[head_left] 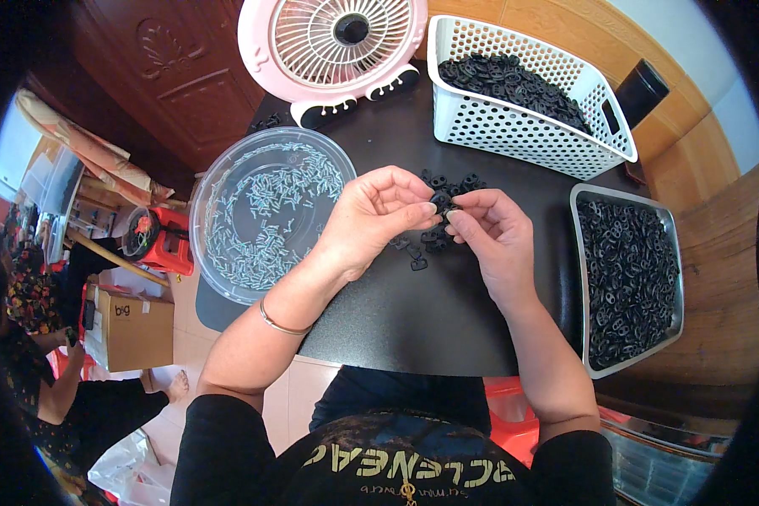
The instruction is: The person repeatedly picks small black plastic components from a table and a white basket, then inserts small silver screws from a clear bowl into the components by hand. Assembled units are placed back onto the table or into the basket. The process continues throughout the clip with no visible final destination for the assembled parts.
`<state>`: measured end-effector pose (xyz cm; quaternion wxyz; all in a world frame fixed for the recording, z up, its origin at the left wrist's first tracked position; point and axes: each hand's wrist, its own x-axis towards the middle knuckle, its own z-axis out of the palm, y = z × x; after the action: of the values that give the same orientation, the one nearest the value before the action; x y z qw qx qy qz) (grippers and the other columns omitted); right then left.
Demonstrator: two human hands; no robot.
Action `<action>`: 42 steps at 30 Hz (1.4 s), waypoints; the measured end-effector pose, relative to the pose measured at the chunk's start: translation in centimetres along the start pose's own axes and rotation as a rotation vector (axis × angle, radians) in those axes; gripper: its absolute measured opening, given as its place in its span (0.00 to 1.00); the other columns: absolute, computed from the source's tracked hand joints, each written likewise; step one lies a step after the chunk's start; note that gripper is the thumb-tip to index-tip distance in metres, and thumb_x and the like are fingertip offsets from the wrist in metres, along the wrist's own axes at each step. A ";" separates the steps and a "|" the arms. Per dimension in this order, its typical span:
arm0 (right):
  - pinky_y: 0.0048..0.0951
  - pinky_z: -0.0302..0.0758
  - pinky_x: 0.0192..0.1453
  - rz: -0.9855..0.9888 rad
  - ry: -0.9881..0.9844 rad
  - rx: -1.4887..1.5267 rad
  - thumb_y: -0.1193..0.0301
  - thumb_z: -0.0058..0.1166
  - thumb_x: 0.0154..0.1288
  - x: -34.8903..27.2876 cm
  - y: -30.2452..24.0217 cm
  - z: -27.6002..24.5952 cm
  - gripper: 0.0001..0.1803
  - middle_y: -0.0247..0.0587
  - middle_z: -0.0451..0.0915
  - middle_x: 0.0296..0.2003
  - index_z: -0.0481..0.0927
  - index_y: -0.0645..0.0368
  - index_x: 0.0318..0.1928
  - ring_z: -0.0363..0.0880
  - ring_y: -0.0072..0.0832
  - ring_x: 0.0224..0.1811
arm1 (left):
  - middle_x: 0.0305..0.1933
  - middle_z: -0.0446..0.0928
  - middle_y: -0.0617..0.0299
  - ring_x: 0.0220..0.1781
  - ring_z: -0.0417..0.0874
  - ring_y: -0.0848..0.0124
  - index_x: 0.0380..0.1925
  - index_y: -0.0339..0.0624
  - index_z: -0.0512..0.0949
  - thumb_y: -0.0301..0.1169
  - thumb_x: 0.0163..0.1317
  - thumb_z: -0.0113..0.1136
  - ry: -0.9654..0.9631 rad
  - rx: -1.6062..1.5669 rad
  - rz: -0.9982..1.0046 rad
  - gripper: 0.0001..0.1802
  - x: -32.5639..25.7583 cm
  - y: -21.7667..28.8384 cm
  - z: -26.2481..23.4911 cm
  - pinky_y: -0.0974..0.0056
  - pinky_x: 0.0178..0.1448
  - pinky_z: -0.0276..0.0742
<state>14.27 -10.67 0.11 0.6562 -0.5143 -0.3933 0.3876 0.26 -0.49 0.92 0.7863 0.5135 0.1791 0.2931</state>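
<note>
One dark table [413, 329] lies below a white basket [514, 145] at far right, a clear tub [197, 228] at left, and a metal tray [641, 354] at right. Between them, the left hand [375, 209] and right hand [497, 240] pinch thumb to finger on a small black piece [441, 201], just above a loose black pile [434, 240].

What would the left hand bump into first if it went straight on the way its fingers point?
Most likely the small black part at the tips of the left hand, then the right hand facing it, though depth is unclear here.
</note>
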 end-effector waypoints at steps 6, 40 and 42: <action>0.18 0.73 0.36 -0.009 -0.001 0.020 0.78 0.54 0.56 -0.1 -0.1 0.0 0.07 0.37 0.78 0.31 0.74 0.64 0.37 0.75 0.18 0.31 | 0.31 0.77 0.60 0.34 0.80 0.75 0.32 0.36 0.72 0.18 0.53 0.57 -0.010 0.012 0.011 0.07 0.1 -0.2 0.0 0.72 0.42 0.78; 0.16 0.71 0.29 0.004 -0.024 -0.022 0.77 0.57 0.55 -0.1 -0.3 -0.3 0.06 0.36 0.78 0.26 0.74 0.62 0.33 0.75 0.16 0.26 | 0.28 0.78 0.59 0.31 0.79 0.76 0.32 0.34 0.74 0.19 0.53 0.58 -0.049 0.106 0.013 0.06 -0.4 0.3 0.6 0.75 0.37 0.75; 0.16 0.71 0.29 0.001 -0.036 -0.031 0.77 0.57 0.55 -0.1 -0.4 -0.3 0.06 0.35 0.78 0.26 0.74 0.62 0.33 0.75 0.16 0.25 | 0.28 0.78 0.59 0.31 0.79 0.76 0.32 0.34 0.74 0.19 0.53 0.58 -0.051 0.115 0.004 0.06 -0.4 0.4 0.6 0.75 0.37 0.75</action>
<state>14.57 -10.93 0.44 0.6407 -0.5176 -0.4106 0.3911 0.18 -1.03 1.55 0.7594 0.5654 0.1744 0.2707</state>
